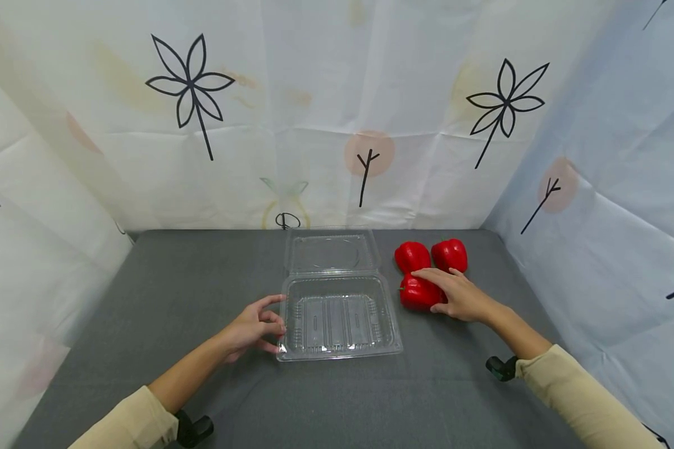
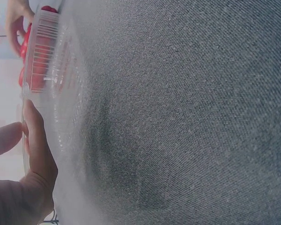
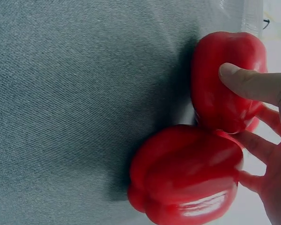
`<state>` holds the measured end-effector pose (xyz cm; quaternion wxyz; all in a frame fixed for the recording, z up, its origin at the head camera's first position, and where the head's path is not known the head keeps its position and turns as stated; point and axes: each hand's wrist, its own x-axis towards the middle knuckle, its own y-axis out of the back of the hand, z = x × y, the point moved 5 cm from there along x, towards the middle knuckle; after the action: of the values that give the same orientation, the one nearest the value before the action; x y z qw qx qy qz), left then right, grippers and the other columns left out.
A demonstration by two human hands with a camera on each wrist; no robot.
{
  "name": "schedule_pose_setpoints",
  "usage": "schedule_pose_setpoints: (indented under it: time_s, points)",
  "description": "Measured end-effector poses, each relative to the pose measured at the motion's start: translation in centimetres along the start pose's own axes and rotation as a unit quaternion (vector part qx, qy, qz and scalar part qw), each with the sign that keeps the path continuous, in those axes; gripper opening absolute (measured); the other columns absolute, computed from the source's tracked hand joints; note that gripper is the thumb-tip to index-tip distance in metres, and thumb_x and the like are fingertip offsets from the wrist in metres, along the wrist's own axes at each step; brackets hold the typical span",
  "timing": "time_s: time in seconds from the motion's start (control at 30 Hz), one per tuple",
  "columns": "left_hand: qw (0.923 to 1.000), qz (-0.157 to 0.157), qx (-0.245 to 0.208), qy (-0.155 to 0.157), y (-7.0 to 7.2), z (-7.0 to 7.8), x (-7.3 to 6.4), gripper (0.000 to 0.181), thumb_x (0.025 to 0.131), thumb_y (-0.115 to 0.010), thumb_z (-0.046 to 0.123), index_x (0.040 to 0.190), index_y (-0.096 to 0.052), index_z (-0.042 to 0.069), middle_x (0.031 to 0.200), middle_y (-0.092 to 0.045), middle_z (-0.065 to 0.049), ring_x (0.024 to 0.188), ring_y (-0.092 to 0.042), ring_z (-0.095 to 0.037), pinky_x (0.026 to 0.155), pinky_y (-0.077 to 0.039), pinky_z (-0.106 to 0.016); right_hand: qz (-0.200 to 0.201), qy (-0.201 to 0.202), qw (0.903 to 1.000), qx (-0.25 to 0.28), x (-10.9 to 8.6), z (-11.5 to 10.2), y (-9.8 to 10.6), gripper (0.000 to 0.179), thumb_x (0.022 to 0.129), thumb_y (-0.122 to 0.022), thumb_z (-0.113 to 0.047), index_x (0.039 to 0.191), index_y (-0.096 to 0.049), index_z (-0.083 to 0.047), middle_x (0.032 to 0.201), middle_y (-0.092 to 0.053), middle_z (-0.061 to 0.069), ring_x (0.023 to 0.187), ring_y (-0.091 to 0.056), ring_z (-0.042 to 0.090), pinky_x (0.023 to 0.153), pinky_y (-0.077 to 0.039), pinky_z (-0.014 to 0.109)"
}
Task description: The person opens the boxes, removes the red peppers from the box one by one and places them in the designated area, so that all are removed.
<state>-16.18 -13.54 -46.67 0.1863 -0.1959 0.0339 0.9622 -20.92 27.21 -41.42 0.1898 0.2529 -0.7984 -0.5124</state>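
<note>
An open, clear plastic clamshell container [image 1: 337,358] sits on the grey cloth, its lid [image 1: 331,252] folded back toward the far side. My left hand [image 1: 256,329] is at the container's left edge; in the left wrist view the thumb [image 2: 5,139] and a finger pinch the rim from either side. Right of the container, my right hand [image 1: 460,296] grips the nearest red bell pepper [image 1: 417,294]. Its thumb [image 3: 246,80] presses one side of that pepper, with the other fingers reaching round behind. Two more red bell peppers, one at back left [image 1: 412,254] and one at back right [image 1: 450,254], lie close behind it.
Grey cloth [image 1: 337,405] covers the table. White printed fabric [image 1: 314,112] hangs along the back, with more fabric at the left [image 1: 22,249] and right [image 1: 612,218] sides. A dark band with a small device [image 1: 502,368] is on each wrist.
</note>
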Motion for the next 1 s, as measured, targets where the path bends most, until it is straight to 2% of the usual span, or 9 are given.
schedule_pose_setpoints:
  time_s: [0.23,0.47,0.53,0.67,0.87,1.0]
  points:
    - [1.0,-0.006,-0.001,-0.006,0.0,0.2,-0.2,0.075,0.09,-0.064,-0.005,0.154,-0.026,0.004,0.091,-0.058,-0.008,0.079,-0.06,-0.02,0.062,-0.062,-0.041,-0.009,-0.028,0.9996,0.004,0.0,0.3,-0.3,0.075,0.078,-0.082,-0.004,0.144,-0.047,-0.006,0.142,-0.051,0.018,0.129,-0.044,0.041,0.099,-0.043,0.067]
    - [1.0,0.001,-0.001,-0.002,0.1,0.2,-0.3,0.073,0.091,-0.064,-0.004,0.153,-0.027,0.004,0.091,-0.059,-0.008,0.08,-0.061,-0.021,0.063,-0.062,-0.042,-0.009,-0.032,0.9992,-0.022,-0.1,0.4,-0.5,0.083,0.075,-0.085,-0.005,0.146,-0.044,-0.008,0.138,-0.052,0.02,0.13,-0.044,0.04,0.107,-0.032,0.068]
    - [1.0,-0.004,-0.001,-0.003,0.2,0.2,-0.3,0.072,0.091,-0.064,-0.003,0.153,-0.027,0.004,0.091,-0.059,-0.008,0.08,-0.062,-0.021,0.065,-0.062,-0.043,-0.008,-0.03,0.9993,-0.023,-0.1,0.4,-0.5,0.084,0.074,-0.086,-0.005,0.146,-0.044,-0.007,0.138,-0.052,0.02,0.13,-0.044,0.04,0.108,-0.03,0.068]
    - [0.9996,-0.026,0.001,-0.006,0.5,0.3,-0.4,0.072,0.092,-0.064,0.001,0.154,-0.026,0.002,0.095,-0.061,-0.009,0.085,-0.063,-0.022,0.071,-0.062,-0.046,-0.006,-0.027,0.9994,-0.022,0.0,0.3,-0.2,0.084,0.074,-0.086,-0.008,0.147,-0.044,-0.008,0.14,-0.051,0.019,0.13,-0.044,0.04,0.106,-0.034,0.068]
    - [0.9984,-0.03,0.047,-0.002,1.9,1.2,-0.7,0.067,0.094,-0.064,0.008,0.152,-0.031,0.001,0.107,-0.066,-0.015,0.094,-0.066,-0.029,0.075,-0.061,-0.046,0.003,-0.036,0.9993,-0.004,0.2,0.4,1.8,0.078,0.08,-0.083,-0.017,0.146,-0.044,-0.004,0.142,-0.049,0.019,0.13,-0.043,0.04,0.098,-0.044,0.066]
    - [0.9951,-0.017,0.096,-0.015,3.7,3.0,-0.8,0.063,0.097,-0.062,0.01,0.152,-0.032,0.001,0.115,-0.065,-0.022,0.1,-0.066,-0.033,0.075,-0.061,-0.044,0.011,-0.046,0.998,0.042,0.5,1.1,3.4,0.073,0.086,-0.078,-0.019,0.146,-0.042,-0.001,0.144,-0.046,0.023,0.126,-0.047,0.043,0.093,-0.049,0.064]
